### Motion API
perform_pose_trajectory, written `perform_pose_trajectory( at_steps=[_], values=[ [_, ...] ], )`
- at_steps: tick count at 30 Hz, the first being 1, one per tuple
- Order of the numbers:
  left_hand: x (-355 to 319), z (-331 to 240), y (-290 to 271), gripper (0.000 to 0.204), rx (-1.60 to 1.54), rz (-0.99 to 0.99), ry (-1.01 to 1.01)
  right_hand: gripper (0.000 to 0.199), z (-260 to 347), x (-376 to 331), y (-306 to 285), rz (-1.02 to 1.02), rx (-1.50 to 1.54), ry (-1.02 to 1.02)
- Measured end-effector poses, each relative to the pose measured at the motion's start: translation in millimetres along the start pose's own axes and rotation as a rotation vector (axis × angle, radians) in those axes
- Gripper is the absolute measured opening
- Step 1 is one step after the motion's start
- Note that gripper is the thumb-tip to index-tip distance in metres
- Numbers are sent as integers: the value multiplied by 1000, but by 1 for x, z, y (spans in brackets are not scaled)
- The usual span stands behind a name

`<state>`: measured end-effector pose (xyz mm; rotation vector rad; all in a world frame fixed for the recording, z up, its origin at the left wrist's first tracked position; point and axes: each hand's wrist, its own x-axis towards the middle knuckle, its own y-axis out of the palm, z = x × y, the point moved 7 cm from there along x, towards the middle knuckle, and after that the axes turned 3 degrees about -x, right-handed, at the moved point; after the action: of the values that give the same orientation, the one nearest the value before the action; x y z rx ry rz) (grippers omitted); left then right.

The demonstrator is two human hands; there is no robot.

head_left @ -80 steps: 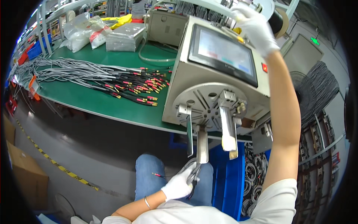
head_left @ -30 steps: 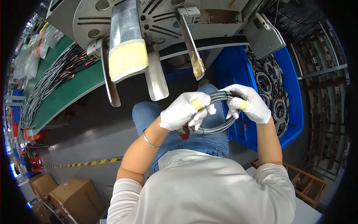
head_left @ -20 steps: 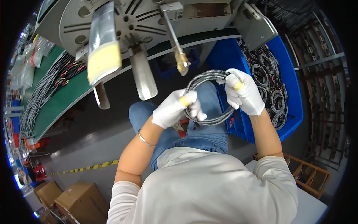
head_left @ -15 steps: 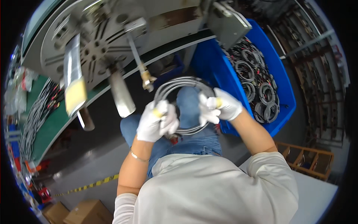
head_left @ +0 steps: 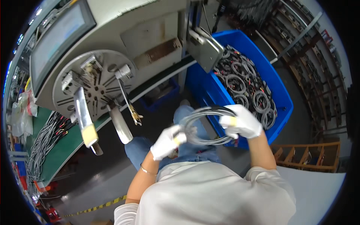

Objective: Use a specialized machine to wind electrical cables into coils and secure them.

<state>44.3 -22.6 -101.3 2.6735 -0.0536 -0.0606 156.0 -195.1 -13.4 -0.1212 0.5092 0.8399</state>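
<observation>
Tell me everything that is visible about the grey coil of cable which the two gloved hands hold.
The grey coil of cable is several loops of thin, glossy cable wound into one round ring. It is held in the air above the person's lap in blue jeans, tilted toward the camera. The left hand in a white glove grips its left side, and the right hand in a white glove grips its right side. Its ends cannot be seen clearly.

One head-worn fisheye view looks steeply down from above the person's own shoulders — near enough that the pale shirt fills the lower frame — facing the winding machine and blue bin ahead.
</observation>
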Motion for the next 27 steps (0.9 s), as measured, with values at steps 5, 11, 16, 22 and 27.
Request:
perform_pose_trajectory(
  at_steps=[5,11,16,22,27],
  values=[
    [-120,86,-102,55,450,-360,-503,18,79,1,-78,-547,-473,-247],
    [-207,-7,-165,35,853,-872,-354,52,116,34,-190,-1116,-1530,-527],
    [-331,-112,-213,28,1012,-1736,148,33,40,108,-88,-344,-1160,-233],
    [-353,-207,-320,30,1399,-1926,75,27,-18,104,-34,-154,-1250,-55],
    [-301,-276,-406,31,1388,-1738,-276,29,-25,76,-47,-205,-1276,-121]
  ],
)
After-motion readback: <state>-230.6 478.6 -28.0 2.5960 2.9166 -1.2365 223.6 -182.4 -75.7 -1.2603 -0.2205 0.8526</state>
